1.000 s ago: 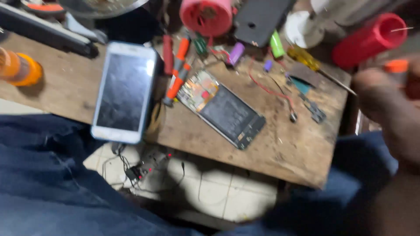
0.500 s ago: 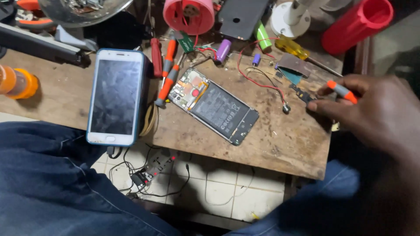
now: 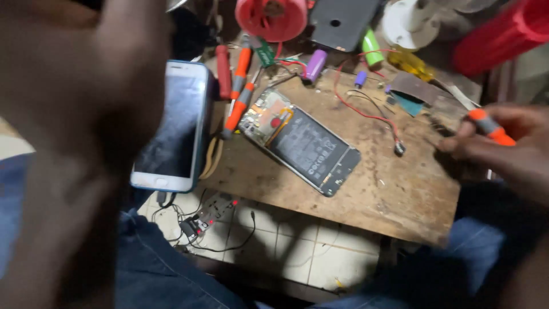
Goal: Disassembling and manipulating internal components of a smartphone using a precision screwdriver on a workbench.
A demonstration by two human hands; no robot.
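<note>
A blurred left hand (image 3: pixel 86 86) fills the upper left of the view, raised close to the camera; its fingers are too blurred to tell whether they are spread or curled, and it holds nothing that can be seen. Below it a worn wooden table (image 3: pixel 372 200) carries the work. At the table's left edge lies a white phone (image 3: pixel 171 129) with a dark screen, face up, partly hidden by the left hand. Near the table's middle lies an opened phone (image 3: pixel 300 142), back cover off, its black battery and circuit board showing, set at a slant. At the right edge the right hand (image 3: pixel 503 154) rests over the table's corner, fingers pinched around an orange and grey screwdriver (image 3: pixel 490 127), well apart from the opened phone. A red spool (image 3: pixel 271 17) and a red tube (image 3: pixel 503 37) sit at the far side. Between the two phones lie more orange-handled screwdrivers (image 3: pixel 239 100). A red wire (image 3: pixel 366 111) loops across the wood beside the opened phone. A purple cap (image 3: pixel 315 64) and a green one (image 3: pixel 372 54) lie further back.
</note>
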